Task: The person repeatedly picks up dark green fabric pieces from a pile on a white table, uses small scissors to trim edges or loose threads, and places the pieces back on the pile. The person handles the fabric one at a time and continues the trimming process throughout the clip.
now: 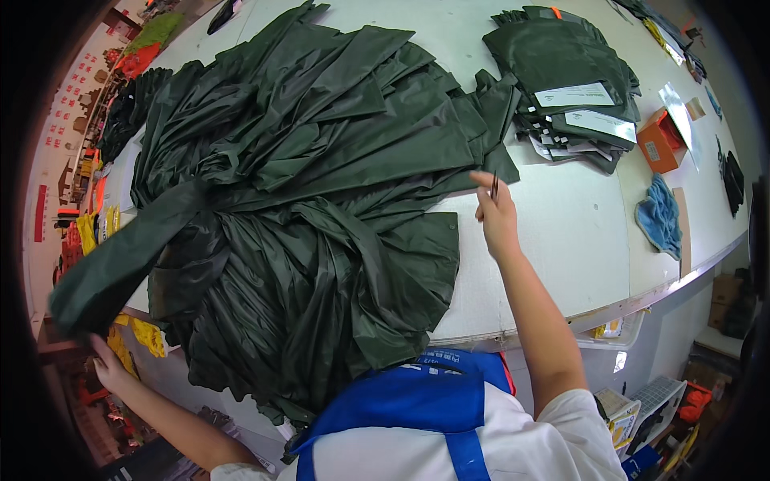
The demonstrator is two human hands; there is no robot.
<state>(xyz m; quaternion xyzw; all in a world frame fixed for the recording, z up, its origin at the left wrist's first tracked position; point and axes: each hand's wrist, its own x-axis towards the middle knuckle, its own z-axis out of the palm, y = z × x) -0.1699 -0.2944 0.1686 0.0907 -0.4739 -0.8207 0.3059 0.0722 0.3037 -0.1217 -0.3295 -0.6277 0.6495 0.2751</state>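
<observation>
A large heap of dark green, slightly shiny garments [337, 136] covers the left and middle of the white table and hangs over its front edge. Far out to the left, my left hand [111, 367] grips the end of a dark green sleeve [132, 252], pulled out from the heap. The sleeve's end is blurred. Beside the heap's right edge is my right hand [497, 215], with the index finger stretched out and the other fingers curled round small dark thread snips [495, 187]. Whether that fingertip touches the fabric I cannot tell.
Folded dark green garments with white paper labels [573, 96] are stacked at the back right. Beyond them are an orange box [662, 140] and a blue cloth [659, 215] on the white table [553, 256]. Yellow items [144, 335] hang below the table's left side.
</observation>
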